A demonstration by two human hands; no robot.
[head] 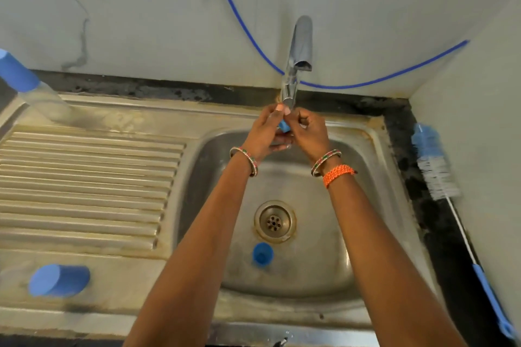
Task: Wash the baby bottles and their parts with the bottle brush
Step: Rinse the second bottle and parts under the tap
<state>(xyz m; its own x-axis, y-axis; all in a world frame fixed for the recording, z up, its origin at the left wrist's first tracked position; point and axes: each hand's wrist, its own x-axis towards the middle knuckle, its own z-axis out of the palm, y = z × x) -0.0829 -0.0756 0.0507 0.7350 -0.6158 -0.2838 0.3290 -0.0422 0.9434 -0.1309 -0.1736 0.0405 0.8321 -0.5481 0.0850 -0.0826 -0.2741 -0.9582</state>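
Sink (366, 177): a stainless steel basin with a round drain (275, 221) at its middle, set in a dark surface (408, 166) against a pale wall.
Drainboard (84, 177): the ribbed steel part to the left of the basin.
Tap (302, 45): it reaches out from the wall over the back of the basin, and water runs from it onto the hands.
Bottle brush (435, 166): it lies on the dark surface right of the sink, blue and white bristles toward the wall, blue handle toward the viewer, nobody touching it.
Baby bottle (25, 79): a clear one with a blue cap stands at the far left corner of the drainboard.
Blue cap on drainboard (57, 280): it lies on its side at the near left.
Blue cap in basin (262, 254): it sits just in front of the drain.
Left hand (266, 132): raised under the tap, fingers curled round a small blue part (284, 126).
Right hand (310, 135): it meets the left one under the stream, fingers curled onto the same part; what that part is probably cannot be told, since the hands cover most of it.
Bangles (245, 160): one on each wrist, with an orange thread band (338, 175) on the right wrist.
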